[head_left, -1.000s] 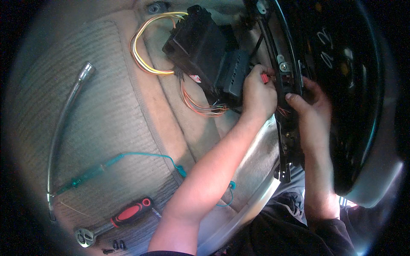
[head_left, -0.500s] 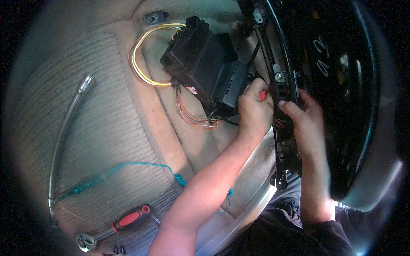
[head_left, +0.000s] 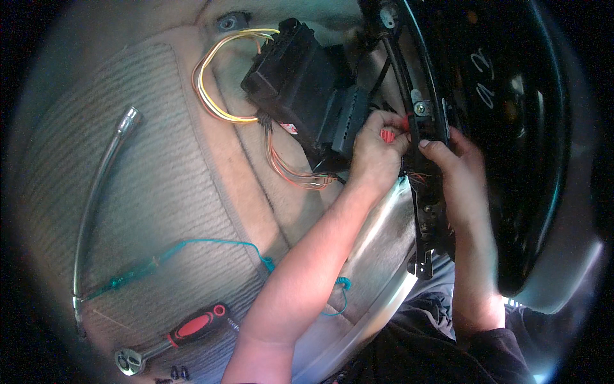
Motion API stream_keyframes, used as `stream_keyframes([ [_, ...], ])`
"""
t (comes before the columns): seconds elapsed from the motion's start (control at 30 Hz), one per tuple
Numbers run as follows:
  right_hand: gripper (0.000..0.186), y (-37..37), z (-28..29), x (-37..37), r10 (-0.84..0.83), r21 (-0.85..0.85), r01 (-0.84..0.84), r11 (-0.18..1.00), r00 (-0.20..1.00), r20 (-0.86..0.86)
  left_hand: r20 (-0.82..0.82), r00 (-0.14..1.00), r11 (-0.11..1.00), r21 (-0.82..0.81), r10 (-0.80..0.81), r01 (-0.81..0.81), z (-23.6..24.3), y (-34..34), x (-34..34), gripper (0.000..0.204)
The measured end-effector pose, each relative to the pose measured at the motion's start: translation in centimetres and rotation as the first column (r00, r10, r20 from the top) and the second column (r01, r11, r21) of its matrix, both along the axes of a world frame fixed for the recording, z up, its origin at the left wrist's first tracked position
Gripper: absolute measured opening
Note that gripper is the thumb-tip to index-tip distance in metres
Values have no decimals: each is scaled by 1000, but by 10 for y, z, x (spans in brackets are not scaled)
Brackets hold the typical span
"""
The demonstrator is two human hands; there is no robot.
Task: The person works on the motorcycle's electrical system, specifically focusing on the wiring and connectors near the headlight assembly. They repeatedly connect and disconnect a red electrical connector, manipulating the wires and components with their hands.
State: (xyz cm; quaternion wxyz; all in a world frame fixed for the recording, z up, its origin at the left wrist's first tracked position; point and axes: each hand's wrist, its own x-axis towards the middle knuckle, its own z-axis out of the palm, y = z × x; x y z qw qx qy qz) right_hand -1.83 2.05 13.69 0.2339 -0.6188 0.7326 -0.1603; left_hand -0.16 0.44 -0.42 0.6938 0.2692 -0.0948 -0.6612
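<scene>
My left hand [head_left: 377, 150] is closed round a small red ribbed piece [head_left: 387, 136]. A second red patch shows at its fingertips, beside the metal rail [head_left: 414, 137] of a glossy black panel [head_left: 511, 147]; whether both belong to one thing I cannot tell. My right hand [head_left: 457, 166] grips the panel's edge from the right, thumb against the rail and other fingers partly hidden behind. Thin reddish wires [head_left: 419, 177] stick out just below the hands. Left of my left hand sits a black electronic module [head_left: 297, 93] with looped bundles of coloured wires [head_left: 203, 80].
On the ribbed carpet [head_left: 147, 192] lie a long metal bar [head_left: 96, 185] with a socket end, a teal probe [head_left: 131, 274] with a coiled cord and a red-handled ratchet [head_left: 192, 326]. Small black bolts [head_left: 180, 372] are near the ratchet. A pale sill [head_left: 377, 307] curves along the front.
My left hand has shifted slightly up and left, its fingers turned so that more red shows at the rail. My right hand keeps its grip on the panel.
</scene>
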Motion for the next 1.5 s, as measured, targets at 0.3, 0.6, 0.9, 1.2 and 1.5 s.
stream_keyframes([
  [0.3,31,-1,-7,1,146,-81,-158,984,980,-137,246,951,982,-43,187,-182,3,9,-12,23],
  [0.6,29,-5,-8,6,140,-119,-175,977,956,-258,376,816,899,-194,438,-393,6,27,-13,39],
  [0.9,32,-2,-11,-6,170,-133,-195,972,969,-181,193,942,959,-117,276,-257,10,16,-4,32],
  [1.2,35,3,-5,3,87,-63,-89,994,996,-30,50,998,990,-137,42,-35,2,3,3,26],
  [1.5,36,4,-3,0,146,-63,-153,986,983,-107,119,988,990,-110,96,-83,4,3,3,24],
])
